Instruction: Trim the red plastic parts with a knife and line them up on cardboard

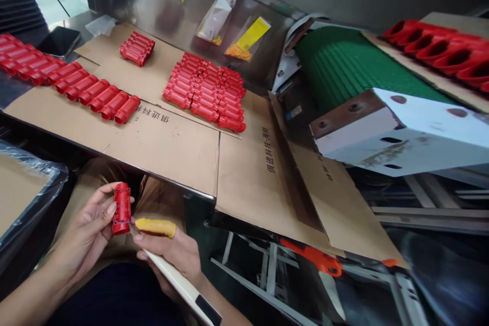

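At the lower left, my left hand (93, 226) grips a red cylindrical part (123, 209) upright between thumb and fingers. My right hand (171, 252), with a yellow cover on one finger, holds a white-handled tool (178, 282) with a dark end. The tool's tip is by the lower right side of the red part; whether it touches cannot be made out. Beyond my hands, a row of red parts (91, 89) lies on the cardboard (179, 137). A larger block of red parts (206, 91) and a small group (137, 48) lie farther back.
A green ribbed conveyor belt (336, 61) with a white metal end (412, 132) stands at the right, more red parts (439, 48) above it. Two small plastic bags (250, 35) and a black phone (59, 42) lie at the back. A lined box (23, 188) is at the left.
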Demonstrator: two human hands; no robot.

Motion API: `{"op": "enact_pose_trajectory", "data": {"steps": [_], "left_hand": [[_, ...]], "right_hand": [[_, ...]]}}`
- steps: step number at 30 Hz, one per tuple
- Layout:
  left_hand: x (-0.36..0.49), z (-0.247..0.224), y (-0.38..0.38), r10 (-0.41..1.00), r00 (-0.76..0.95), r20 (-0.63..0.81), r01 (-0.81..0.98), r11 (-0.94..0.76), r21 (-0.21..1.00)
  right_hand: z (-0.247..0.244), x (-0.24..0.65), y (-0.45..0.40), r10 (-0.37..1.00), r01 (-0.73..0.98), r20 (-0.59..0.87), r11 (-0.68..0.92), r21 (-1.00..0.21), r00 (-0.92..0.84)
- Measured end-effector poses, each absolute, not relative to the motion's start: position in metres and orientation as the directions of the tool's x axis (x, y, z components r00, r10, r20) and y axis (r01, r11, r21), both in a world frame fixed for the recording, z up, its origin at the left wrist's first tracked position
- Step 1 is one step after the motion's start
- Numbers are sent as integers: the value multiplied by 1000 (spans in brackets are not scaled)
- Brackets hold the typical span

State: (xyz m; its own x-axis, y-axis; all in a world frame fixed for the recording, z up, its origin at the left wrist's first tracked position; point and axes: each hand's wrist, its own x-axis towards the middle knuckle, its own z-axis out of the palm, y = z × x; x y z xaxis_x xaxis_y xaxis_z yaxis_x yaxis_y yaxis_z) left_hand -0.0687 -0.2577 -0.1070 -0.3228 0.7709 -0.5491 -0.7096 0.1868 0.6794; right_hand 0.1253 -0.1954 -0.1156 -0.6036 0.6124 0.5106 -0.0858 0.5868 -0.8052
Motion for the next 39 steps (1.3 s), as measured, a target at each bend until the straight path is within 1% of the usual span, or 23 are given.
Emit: {"op": "enact_pose_trajectory", "data": {"steps": [3, 8, 12, 17, 21, 26, 28, 34, 39], "left_hand": [[-65, -104, -257, 755, -347, -557, -699, 188, 690], [-65, -106, -257, 758, -347, -552, -665, 216, 715], [-64, -105, -257, 754, -365, -545, -658, 205, 724], [-62, -103, -256, 749, -373, -548, -657, 205, 726], [-62, -103, -258, 751, -372, -545, -661, 197, 724], [-64, -104, -260, 752, -292, -591, -713, 241, 658], [-64, -104, -261, 752, -278, -597, -720, 249, 648], [-62, -103, -259, 752, -317, -578, -697, 228, 679], [-61, -103, -260, 752, -300, -586, -696, 247, 674]], "right_hand": [[-123, 120, -195, 619, -105, 519, 578, -809, -589], [-127, 117, -195, 592, -140, 560, 604, -784, -580], [-123, 118, -196, 609, -97, 522, 591, -800, -597], [-120, 117, -196, 634, -125, 521, 560, -819, -571], [-118, 118, -196, 645, -106, 490, 538, -836, -586], [-113, 122, -195, 673, -92, 443, 489, -867, -593], [-112, 123, -194, 670, -94, 437, 483, -871, -600], [-111, 124, -192, 652, -89, 438, 495, -864, -619], [-112, 124, -190, 644, -101, 444, 496, -862, -623]]}}
